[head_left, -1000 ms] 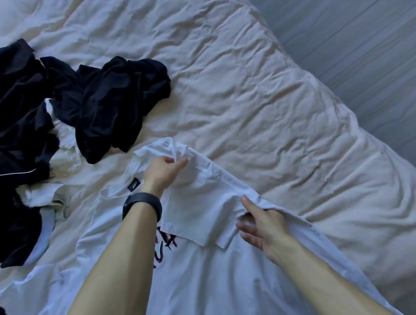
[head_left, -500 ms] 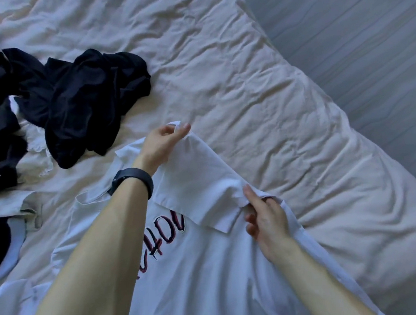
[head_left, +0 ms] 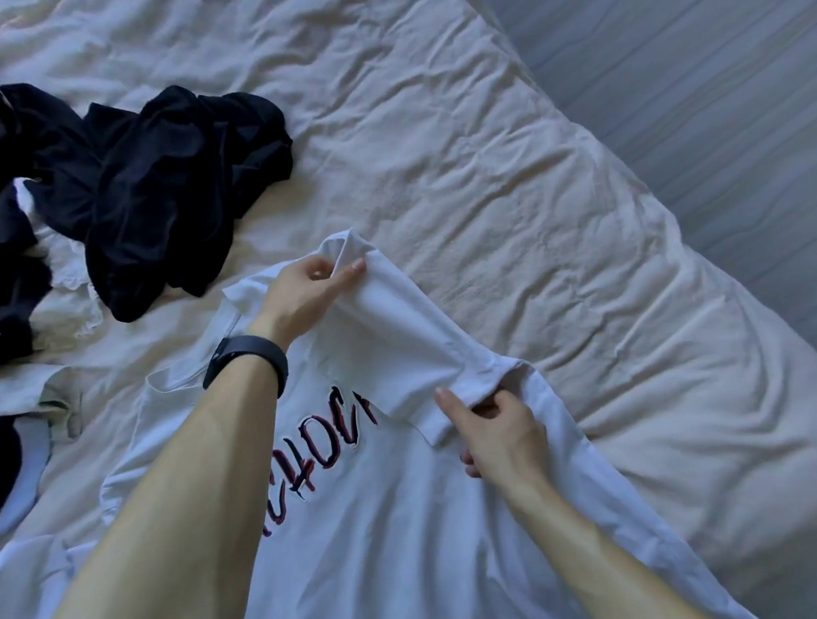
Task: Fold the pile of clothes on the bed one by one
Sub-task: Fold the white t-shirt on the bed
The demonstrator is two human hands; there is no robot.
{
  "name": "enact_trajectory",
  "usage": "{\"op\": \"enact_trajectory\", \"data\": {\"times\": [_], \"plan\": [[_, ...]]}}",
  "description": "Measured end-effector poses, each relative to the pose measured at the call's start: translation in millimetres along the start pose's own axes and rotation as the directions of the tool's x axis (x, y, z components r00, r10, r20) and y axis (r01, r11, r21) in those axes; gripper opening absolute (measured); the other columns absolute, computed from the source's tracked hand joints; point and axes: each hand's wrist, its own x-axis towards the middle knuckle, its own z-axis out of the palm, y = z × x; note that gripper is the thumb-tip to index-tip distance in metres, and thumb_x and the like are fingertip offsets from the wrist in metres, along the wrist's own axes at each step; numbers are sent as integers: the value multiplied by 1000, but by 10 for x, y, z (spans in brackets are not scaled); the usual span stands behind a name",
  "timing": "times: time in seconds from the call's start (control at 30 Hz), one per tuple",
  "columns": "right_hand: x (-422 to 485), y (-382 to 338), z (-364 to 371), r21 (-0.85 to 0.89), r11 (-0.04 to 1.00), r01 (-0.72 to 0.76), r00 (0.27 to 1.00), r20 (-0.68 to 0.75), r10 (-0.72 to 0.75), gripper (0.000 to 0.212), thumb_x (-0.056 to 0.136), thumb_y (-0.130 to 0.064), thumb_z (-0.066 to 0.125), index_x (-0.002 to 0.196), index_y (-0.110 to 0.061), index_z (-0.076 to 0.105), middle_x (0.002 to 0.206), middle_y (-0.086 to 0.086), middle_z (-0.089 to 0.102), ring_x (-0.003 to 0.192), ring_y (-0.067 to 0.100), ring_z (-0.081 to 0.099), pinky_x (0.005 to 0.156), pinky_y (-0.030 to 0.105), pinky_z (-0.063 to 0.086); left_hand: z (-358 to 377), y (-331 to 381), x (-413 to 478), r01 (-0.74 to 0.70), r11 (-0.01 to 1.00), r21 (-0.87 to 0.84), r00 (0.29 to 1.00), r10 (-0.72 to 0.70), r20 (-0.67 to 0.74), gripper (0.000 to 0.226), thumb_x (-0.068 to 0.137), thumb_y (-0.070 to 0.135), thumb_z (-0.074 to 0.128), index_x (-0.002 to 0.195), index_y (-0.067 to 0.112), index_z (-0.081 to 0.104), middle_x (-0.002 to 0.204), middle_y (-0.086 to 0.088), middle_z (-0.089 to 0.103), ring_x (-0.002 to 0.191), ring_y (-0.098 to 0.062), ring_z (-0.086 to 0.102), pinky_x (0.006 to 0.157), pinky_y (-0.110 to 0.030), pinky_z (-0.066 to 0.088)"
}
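White T-shirt (head_left: 393, 535) sleeve edge pinched by left hand (head_left: 303, 299) and right hand (head_left: 501, 437), bare bedding (head_left: 485, 192) beyond.

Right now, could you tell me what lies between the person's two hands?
In the head view, the folded-over sleeve of the white T-shirt stretches between the left hand and the right hand; both pinch it.

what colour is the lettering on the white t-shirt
The t-shirt lettering is dark red and black, head view.

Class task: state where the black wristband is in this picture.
In the head view, left of centre, the black wristband sits on the left wrist, just behind the left hand, which pinches the white T-shirt.
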Motion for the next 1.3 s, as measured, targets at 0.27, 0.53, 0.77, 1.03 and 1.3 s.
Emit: {"op": "enact_trajectory", "data": {"times": [0.27,0.53,0.77,1.03,1.3], "plan": [[-158,89,131,92,995,-43,990,139,30,22,90,-16,69,87,5,61,69,7,63,49,12,61,51,32,58,-33,-180,-217,-34,989,-145,998,27,-51,26,92,41,69,97,16,73,94,-2,73,81,-14,65,74,-28,48],[-109,24,-91,-272,960,-58,952,274,135,32,81,-36,80,85,-6,72,73,8,75,63,24,74,54,30,60,-2,15,-89,112,946,305,992,-123,17,26,95,26,53,101,2,64,91,-11,64,86,-28,58,69,-33,44],[-17,-133,-194,267,952,-148,989,67,135,44,88,-48,74,92,-4,71,80,4,68,60,17,72,52,30,58,-61,127,-61,116,993,15,993,-116,9,28,89,33,65,71,17,50,78,0,54,61,-13,45,57,-31,33],[119,-157,-94,674,711,-201,979,115,168,7,97,-23,68,93,-19,64,84,-6,66,60,5,67,48,18,47,83,283,310,-14,989,-147,988,-8,-151,24,94,46,64,89,23,71,73,11,61,64,-9,53,57,-23,42],[-103,-30,32,329,944,-37,999,-14,44,31,86,-30,80,92,-9,59,80,1,67,50,12,61,44,28,53,188,-31,-200,54,993,-109,819,-106,-563,42,93,59,51,84,18,54,76,11,55,73,-9,53,68,-30,41]]}}
